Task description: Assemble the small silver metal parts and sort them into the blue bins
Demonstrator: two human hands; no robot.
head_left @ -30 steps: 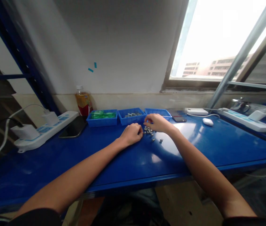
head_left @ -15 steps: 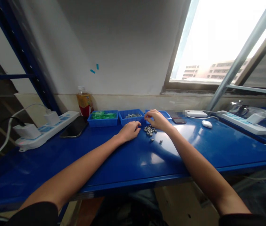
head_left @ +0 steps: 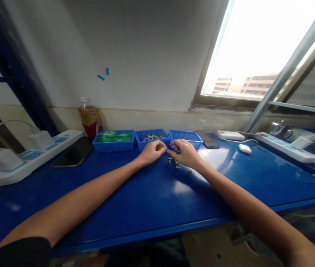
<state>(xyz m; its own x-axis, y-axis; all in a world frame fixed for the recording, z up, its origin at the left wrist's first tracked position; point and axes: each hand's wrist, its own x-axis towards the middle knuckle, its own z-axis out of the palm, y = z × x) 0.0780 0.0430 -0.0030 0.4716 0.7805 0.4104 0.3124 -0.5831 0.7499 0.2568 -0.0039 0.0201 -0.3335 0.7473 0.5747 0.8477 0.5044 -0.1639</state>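
My left hand (head_left: 152,152) and my right hand (head_left: 184,152) meet fingertip to fingertip just in front of the blue bins. Both are pinched closed; whatever sits between the fingers is too small to make out. Beneath and beside my right hand lies a pile of small metal fasteners (head_left: 174,161), partly hidden by it. The middle blue bin (head_left: 151,143) behind my left hand holds several grey metal pieces (head_left: 154,137). Behind my right hand, the right blue bin (head_left: 174,134) holds small dark parts. Green packets (head_left: 114,137) fill the left blue bin (head_left: 114,147).
On the left are a power strip (head_left: 32,160), a black phone (head_left: 72,152) and a drink bottle (head_left: 89,118). To the right lie another phone (head_left: 211,143), a white earbud case (head_left: 245,149), a white box-shaped device (head_left: 232,136) and a second power strip (head_left: 291,147).
My right hand has come away from the right bin, down and toward my left hand. The fingertips of both hands are now together. The view has shifted slightly.
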